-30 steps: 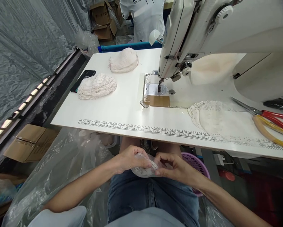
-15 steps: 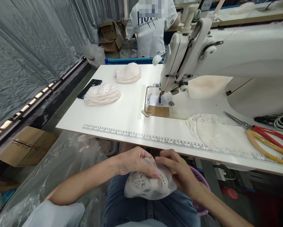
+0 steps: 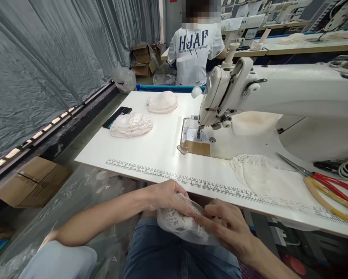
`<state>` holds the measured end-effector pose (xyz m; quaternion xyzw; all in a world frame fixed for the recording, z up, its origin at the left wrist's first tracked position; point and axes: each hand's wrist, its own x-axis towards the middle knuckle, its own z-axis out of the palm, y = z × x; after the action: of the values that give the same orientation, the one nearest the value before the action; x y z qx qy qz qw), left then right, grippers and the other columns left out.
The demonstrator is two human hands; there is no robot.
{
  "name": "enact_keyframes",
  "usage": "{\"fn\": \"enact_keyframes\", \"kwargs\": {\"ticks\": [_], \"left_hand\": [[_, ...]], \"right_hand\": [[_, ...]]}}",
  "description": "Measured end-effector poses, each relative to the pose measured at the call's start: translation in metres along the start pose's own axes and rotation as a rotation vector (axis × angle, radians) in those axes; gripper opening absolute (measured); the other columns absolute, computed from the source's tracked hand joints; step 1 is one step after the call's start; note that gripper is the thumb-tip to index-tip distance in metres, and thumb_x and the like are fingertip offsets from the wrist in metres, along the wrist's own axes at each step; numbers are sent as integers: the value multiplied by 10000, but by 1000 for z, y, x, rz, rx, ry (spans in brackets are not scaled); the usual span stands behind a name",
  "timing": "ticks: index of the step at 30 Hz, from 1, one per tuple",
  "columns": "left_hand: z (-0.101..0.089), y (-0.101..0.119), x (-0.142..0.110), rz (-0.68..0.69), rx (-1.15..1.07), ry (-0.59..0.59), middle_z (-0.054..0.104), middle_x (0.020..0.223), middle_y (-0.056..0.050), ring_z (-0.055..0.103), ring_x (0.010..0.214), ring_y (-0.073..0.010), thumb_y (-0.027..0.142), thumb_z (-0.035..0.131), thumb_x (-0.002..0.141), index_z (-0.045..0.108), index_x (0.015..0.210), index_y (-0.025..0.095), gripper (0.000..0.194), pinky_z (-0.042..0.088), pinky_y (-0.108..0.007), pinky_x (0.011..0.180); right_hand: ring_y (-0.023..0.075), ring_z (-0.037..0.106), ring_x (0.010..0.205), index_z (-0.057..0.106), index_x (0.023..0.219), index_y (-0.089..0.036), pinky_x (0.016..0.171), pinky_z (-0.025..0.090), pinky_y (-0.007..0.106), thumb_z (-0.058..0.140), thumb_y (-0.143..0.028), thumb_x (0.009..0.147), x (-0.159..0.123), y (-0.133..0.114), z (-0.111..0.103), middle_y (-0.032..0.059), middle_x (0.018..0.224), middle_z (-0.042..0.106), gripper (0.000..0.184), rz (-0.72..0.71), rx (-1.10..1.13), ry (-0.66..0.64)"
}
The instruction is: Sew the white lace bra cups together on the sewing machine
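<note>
Over my lap, just below the table's front edge, is a sheer white lace-trimmed fabric piece (image 3: 178, 223). My left hand (image 3: 170, 197) is closed on its upper edge, thumb lying across the lace. My right hand (image 3: 230, 226) has its fingers curled and pinches the piece at its right side, fingertips close to the left thumb. On the table, a stack of white lace pieces (image 3: 131, 125) lies by a black phone (image 3: 118, 115). Behind it sits another pale fabric stack (image 3: 162, 102). A further lace-edged piece (image 3: 256, 172) lies flat at the right.
A white sewing machine (image 3: 220, 93) stands on the white table (image 3: 162, 151), which has a ruler (image 3: 191, 181) printed along its front. Red-and-yellow-handled scissors (image 3: 321, 178) lie at the right. Cardboard box (image 3: 31, 180) on the left floor. A person in a white shirt (image 3: 192, 50) sits beyond.
The view has tilted up, showing more of the room. My right hand has shifted right and down along the fabric piece; my left hand keeps its hold.
</note>
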<state>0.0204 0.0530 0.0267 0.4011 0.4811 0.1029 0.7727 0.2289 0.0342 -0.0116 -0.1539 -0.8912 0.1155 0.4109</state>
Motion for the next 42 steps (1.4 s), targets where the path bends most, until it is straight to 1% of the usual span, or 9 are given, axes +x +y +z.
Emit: {"fn": "enact_keyframes", "kwargs": {"ticks": [8,11,16,20,24,28,31,35,42], "left_hand": [[-48,47,9,229,259,206,624,625,-9,550,593,-98,350,784,556,682,711,107,305,424,-213,579],[-61,69,27,328,390,220,607,607,7,562,597,-102,312,741,614,666,782,108,275,443,-222,607],[-70,109,72,430,869,327,594,627,8,565,585,-119,191,599,699,619,910,125,223,418,-202,514],[-71,127,103,498,1015,385,619,826,-41,590,788,-176,93,534,673,595,921,141,260,445,-231,603],[-72,122,115,568,1135,454,545,1052,-82,541,939,-210,37,471,702,541,1009,145,333,441,-322,783],[-67,107,108,802,1324,608,522,1061,-80,514,940,-179,-46,353,760,506,1026,149,364,391,-350,820],[-63,99,101,923,1365,616,559,1013,-56,526,928,-161,1,378,837,543,971,164,268,360,-330,787],[-62,90,99,973,1451,587,606,908,1,553,793,-118,86,463,869,591,844,180,161,312,-334,786],[-65,85,95,984,1658,652,612,886,-15,551,764,-125,42,421,868,571,875,172,199,319,-329,804]], "right_hand": [[121,498,643,573,1022,-160,554,371,245,402,-49,884,14,34,-10,59,809,565,246,-13,-219,-34],[119,511,650,570,1008,-166,574,394,242,392,-69,903,26,56,-11,73,871,596,227,-16,-318,-50],[125,536,638,590,883,-163,540,407,229,308,-84,931,47,92,-15,77,877,632,296,14,-433,-106],[133,564,645,596,826,-155,531,416,228,325,-53,914,52,116,-14,68,843,649,302,56,-456,-121],[149,592,698,611,889,-151,549,429,238,337,-46,906,51,126,-12,68,869,664,293,88,-400,-102],[151,589,679,625,896,-160,532,416,246,348,-49,901,51,126,-13,56,893,678,299,127,-374,-105],[145,583,654,633,888,-168,526,406,245,341,-55,904,53,125,-13,52,887,682,313,135,-371,-107],[137,577,639,638,874,-171,528,401,242,331,-74,914,54,124,-14,55,879,682,324,141,-369,-113],[141,586,669,647,889,-175,542,393,249,340,-48,900,54,123,-15,57,905,681,332,128,-416,-117]]}}
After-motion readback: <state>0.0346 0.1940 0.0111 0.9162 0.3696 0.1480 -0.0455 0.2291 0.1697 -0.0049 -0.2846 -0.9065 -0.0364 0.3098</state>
